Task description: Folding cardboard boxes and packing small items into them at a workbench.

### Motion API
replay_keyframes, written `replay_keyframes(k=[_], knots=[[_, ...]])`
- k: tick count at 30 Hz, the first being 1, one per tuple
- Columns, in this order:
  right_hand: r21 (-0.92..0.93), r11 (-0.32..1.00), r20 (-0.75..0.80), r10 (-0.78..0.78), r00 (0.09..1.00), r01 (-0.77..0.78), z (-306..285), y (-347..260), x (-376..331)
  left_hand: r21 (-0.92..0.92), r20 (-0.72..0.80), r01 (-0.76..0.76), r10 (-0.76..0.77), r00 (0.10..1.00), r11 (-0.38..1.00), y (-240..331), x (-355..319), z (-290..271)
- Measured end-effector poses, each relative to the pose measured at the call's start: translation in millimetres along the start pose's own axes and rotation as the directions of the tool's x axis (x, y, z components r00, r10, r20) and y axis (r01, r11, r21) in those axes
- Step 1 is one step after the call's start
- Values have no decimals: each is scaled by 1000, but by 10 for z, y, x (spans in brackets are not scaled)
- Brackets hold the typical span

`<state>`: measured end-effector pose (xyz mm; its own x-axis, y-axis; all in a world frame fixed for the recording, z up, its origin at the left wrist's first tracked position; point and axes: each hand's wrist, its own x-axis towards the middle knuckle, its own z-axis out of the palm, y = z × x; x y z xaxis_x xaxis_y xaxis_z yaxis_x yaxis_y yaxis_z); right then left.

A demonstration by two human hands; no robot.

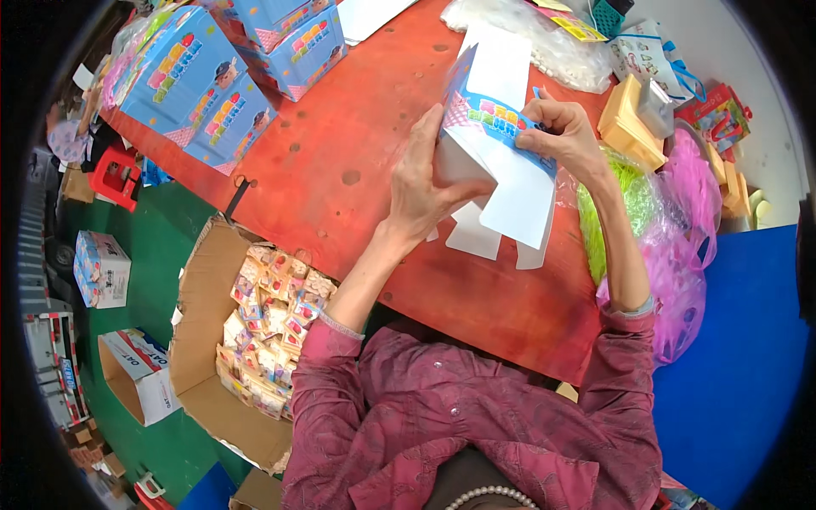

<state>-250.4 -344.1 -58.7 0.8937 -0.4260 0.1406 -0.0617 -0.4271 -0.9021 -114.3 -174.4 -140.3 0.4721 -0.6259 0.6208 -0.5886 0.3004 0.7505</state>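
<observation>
The carton [501, 161] is a flat printed card box, blue and white, not folded up completely, and it is held in the air just above the red bench [357, 161]. Its white flaps hang down toward the person. The left hand [421, 183] holds its left side, the grip closed around the folded edge with the thumb on the white face. The right hand [565, 136] holds the upper right part, where the fingers pinch the blue printed strip.

Under the carton, more white flat cards [501, 59] lie on the bench. At the far left of the bench there are finished blue boxes [200, 85] in a pile. To the right, near the right arm, are a green bag [616, 200] and a pink bag [684, 246], and behind them some yellow trays [629, 127]. On the green floor, left of the person, an open cardboard box [200, 289] is full of small packets [268, 327].
</observation>
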Motion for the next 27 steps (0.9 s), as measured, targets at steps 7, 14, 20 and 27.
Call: replay_keyframes(k=[7, 14, 20, 27], knots=[[-259, 962, 146, -54, 988, 91, 122, -110, 108, 251, -353, 23, 70, 933, 968, -103, 122, 63], [-331, 938, 302, 214, 929, -108, -131, -253, 200, 374, -241, -81, 181, 953, 924, 26, 26, 47], [-422, 904, 341, 222, 913, -62, -65, -418, 168, 272, -282, -76, 155, 947, 959, -19, -125, 257], [-682, 731, 311, 319, 895, -24, 63, -698, 142, 178, -340, -99, 155, 928, 979, -125, -31, 245]])
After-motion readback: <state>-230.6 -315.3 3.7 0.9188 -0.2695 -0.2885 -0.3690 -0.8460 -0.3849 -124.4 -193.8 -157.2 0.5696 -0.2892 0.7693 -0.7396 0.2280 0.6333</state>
